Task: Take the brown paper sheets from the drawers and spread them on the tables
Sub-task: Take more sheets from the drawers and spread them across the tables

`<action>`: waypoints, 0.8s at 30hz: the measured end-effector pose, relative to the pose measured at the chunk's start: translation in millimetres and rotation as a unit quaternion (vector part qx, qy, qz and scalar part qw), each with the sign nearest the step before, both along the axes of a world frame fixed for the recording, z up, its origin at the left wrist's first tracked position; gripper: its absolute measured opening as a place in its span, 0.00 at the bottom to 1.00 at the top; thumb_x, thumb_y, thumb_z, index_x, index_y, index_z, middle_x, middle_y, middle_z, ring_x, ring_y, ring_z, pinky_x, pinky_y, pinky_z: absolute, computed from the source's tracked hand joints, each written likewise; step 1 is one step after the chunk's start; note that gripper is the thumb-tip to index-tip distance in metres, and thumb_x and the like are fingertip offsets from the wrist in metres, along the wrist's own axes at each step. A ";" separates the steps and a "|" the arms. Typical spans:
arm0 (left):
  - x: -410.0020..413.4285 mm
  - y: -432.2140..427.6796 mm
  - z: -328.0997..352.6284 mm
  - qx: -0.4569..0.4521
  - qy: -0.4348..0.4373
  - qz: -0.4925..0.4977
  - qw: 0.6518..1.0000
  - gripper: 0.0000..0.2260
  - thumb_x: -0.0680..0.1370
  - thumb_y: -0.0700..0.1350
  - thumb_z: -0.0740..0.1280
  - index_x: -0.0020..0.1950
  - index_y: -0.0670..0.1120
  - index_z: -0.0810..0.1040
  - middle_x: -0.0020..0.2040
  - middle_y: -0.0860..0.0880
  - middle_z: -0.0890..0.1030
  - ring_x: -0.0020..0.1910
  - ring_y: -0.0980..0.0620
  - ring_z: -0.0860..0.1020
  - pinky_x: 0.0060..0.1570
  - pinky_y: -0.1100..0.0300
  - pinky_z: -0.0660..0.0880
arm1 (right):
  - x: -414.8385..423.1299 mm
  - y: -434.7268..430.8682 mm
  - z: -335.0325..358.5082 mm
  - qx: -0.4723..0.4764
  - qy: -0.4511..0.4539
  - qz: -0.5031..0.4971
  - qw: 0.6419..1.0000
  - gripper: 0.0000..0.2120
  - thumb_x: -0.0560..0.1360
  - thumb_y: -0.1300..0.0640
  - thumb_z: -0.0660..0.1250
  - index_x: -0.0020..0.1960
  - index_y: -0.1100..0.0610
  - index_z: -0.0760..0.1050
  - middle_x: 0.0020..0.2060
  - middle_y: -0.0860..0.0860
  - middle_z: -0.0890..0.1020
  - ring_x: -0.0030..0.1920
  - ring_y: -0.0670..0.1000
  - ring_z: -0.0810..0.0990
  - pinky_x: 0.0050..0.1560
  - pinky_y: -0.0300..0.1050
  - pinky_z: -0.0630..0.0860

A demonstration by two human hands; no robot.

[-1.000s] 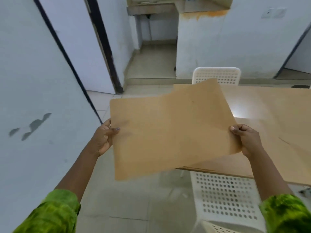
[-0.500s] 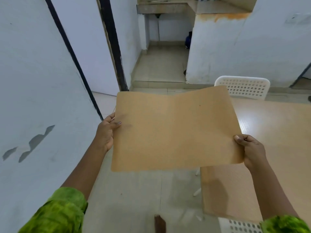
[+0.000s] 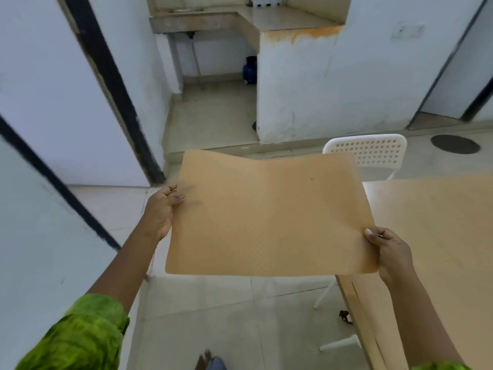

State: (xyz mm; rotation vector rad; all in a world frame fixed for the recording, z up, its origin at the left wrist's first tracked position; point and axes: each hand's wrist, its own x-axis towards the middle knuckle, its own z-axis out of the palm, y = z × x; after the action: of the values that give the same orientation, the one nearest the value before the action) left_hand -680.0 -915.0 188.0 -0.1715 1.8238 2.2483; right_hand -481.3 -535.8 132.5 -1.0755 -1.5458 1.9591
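A person looks down at their own two arms, both in green sleeves, holding one brown paper sheet [image 3: 269,214] out flat in front of them, above a pale tiled floor [image 3: 213,316].

The left hand [image 3: 161,212] pinches the sheet's left edge, thumb on top and the other fingers hidden beneath. The right hand [image 3: 390,252] grips the near right corner, thumb on top and fingers curled under. Both hands are closed on the paper. Holding it at opposite sides keeps the thin sheet taut and nearly level, so it does not droop or fold; even so, the far edge rises in a slight wave.

The sheet is in the air, not yet laid down. Its right side hangs over the left edge of a light wooden surface [image 3: 440,236] that fills the right of the view. Whether brown paper already covers that surface is hard to tell, since its colour is almost the same as the sheet's.

A white perforated plastic chair [image 3: 370,149] stands at the far side of the surface, and white legs show beneath its near edge. White walls with black trim stand to the left, and a doorway ahead opens onto a small room with a concrete counter.

The hold suggests the sheet is being carried across to be spread on the surface.
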 end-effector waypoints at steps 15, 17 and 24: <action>-232.5 166.9 5.7 -0.015 0.014 -0.276 0.961 0.15 0.74 0.29 0.59 0.50 0.46 0.78 0.37 0.53 0.85 0.36 0.55 0.83 0.35 0.61 0.79 | -79.1 15.0 -6.8 -0.021 -0.011 -0.257 0.966 0.10 0.73 0.64 0.67 0.35 0.55 0.73 0.35 0.49 0.75 0.36 0.48 0.71 0.35 0.42 0.66; -252.4 204.3 7.3 -0.009 0.017 -0.299 0.954 0.14 0.75 0.30 0.59 0.50 0.46 0.78 0.38 0.53 0.85 0.36 0.55 0.83 0.34 0.61 0.79 | -89.8 36.8 -6.6 -0.023 -0.006 -0.282 0.959 0.11 0.73 0.65 0.67 0.35 0.55 0.72 0.35 0.49 0.75 0.36 0.48 0.70 0.35 0.41 0.64; -313.4 339.6 16.1 -0.007 0.025 -0.364 0.931 0.13 0.75 0.30 0.59 0.50 0.45 0.78 0.37 0.53 0.85 0.32 0.54 0.83 0.29 0.63 0.78 | -119.2 122.5 -10.5 -0.038 -0.011 -0.352 0.935 0.18 0.72 0.65 0.66 0.26 0.52 0.79 0.22 0.40 0.80 0.34 0.46 0.75 0.37 0.40 0.65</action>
State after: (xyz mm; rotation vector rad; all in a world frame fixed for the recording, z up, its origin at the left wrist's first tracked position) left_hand -993.4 -575.3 204.1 0.4888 1.5616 1.7133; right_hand -600.5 -413.3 122.0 -1.4338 -0.8989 1.5061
